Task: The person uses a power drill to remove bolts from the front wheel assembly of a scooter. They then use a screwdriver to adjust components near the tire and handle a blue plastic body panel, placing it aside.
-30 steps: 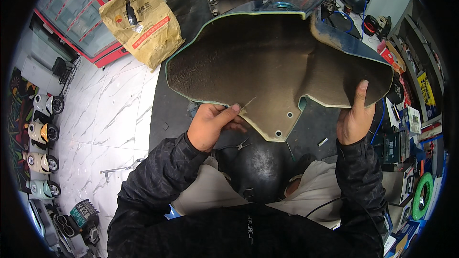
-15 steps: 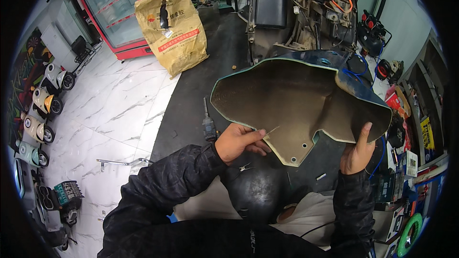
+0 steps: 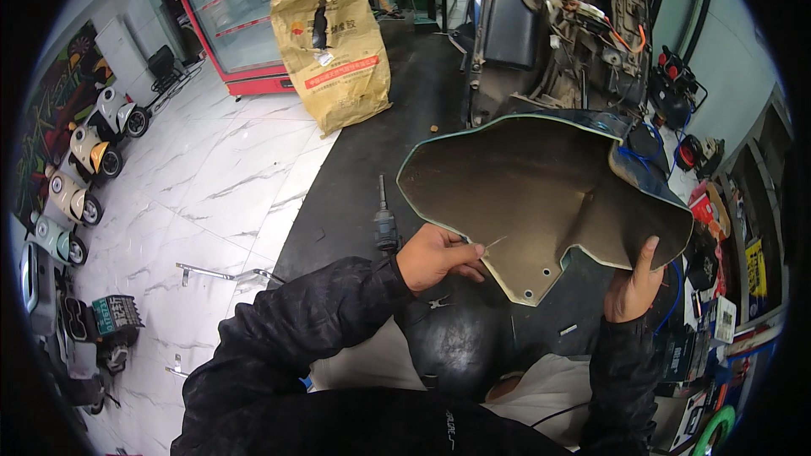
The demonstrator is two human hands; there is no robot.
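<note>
A large curved scooter body panel (image 3: 515, 177) is held up with its dull brown inner face showing. Its rim is pale, and two holes pierce its lower tip. My left hand (image 3: 435, 258) pinches the lower left edge, thumb on the inner face beside a thin pale line that I cannot identify. At the lower right edge, my right hand (image 3: 632, 289) supports the panel, its thumb up across the inner face and its other fingers mostly hidden behind. Left of the panel, a power driver (image 3: 385, 226) lies on the black floor mat. Small pliers (image 3: 438, 302) lie below my left hand.
Beyond the panel stands a partly stripped vehicle (image 3: 549, 42) with exposed wiring. A tan sack (image 3: 334, 63) leans by a red-framed fridge (image 3: 232, 17). Scooters (image 3: 72, 194) line the left side. Boxes and shelves (image 3: 756, 194) crowd the right. A metal bracket (image 3: 207, 273) lies on the tiles.
The surroundings have shifted rightward and slightly down in view. The panel sits slightly lower in the picture, and both hands keep their hold on it.
</note>
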